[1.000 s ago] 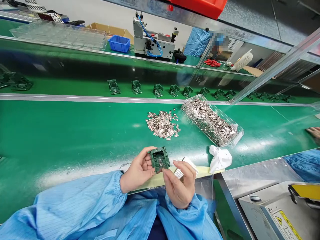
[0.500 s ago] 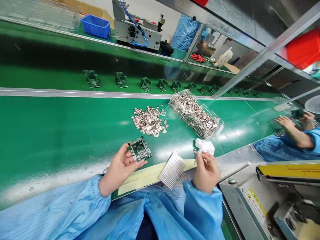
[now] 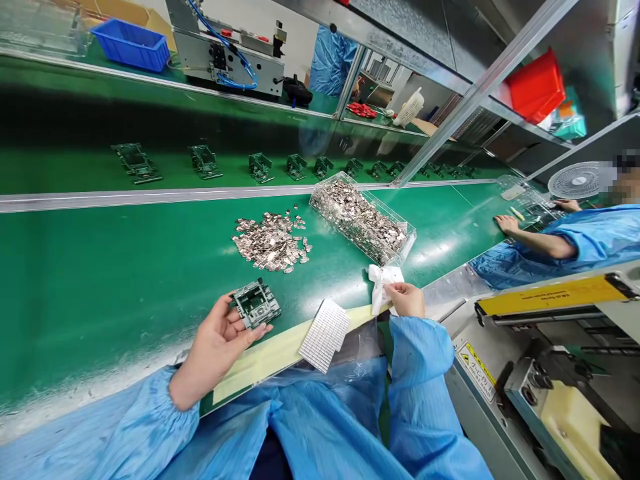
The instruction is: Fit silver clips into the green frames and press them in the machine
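Observation:
My left hand (image 3: 213, 343) is closed on the edge of a green circuit board assembly (image 3: 257, 303), thumb below and fingers behind, with its face tilted up. At the worktable's front edge, my right hand (image 3: 409, 300) pinches a crumpled white wipe (image 3: 381, 279); its fingertips are partly hidden against it. Between my hands a sheet of small silvery squares (image 3: 325, 333) lies on a pale yellow strip (image 3: 280, 348). Beyond the board, a pile of small metal pieces (image 3: 273, 241) is spread on the green surface. A clear box (image 3: 411, 239) full of similar pieces stands behind the wipe.
Several circuit board assemblies (image 3: 205, 162) line the green strip behind a metal rail (image 3: 210, 193). At right, a co-worker's arm (image 3: 543, 241) reaches over the bench. A machine with a yellow bar (image 3: 555, 295) stands at my right. A blue bin (image 3: 133, 45) sits at the back left.
My view has swung right, so the bench things sit farther left. My right hand has moved onto the white wipe and gripped it. The left hand still holds the circuit board assembly.

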{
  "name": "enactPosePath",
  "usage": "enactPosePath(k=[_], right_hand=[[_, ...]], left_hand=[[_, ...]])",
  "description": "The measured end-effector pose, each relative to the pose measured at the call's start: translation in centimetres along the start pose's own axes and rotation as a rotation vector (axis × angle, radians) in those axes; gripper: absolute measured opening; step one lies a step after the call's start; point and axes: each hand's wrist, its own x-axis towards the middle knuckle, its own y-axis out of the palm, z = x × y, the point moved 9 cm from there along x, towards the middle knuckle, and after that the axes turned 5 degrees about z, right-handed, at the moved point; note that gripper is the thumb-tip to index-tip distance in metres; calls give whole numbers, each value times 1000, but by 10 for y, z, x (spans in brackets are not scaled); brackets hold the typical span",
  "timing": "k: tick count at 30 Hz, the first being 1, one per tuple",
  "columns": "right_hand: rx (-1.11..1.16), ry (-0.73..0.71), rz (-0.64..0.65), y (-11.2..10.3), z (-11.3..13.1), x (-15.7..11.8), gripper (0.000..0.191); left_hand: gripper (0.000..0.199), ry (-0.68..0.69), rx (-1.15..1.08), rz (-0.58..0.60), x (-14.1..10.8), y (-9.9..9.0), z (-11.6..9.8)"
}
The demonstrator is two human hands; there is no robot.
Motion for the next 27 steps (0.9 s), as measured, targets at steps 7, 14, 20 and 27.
enactPosePath(k=[7,14,20,27], right_hand=[[-177,-192,-21,-17,36,-12,20],[-333,-379,244,4,73,-6,14],[-386,-342,486,22,76,18,18],[-261,-296,599,27,76,24,23]], left_hand=[[64,26,52,-14,1,-3,-2],[61,2,81,-9,3,-1,-1],[64,-9,92,19,2,-2,2],[67,-7,137,43,2,0,3]])
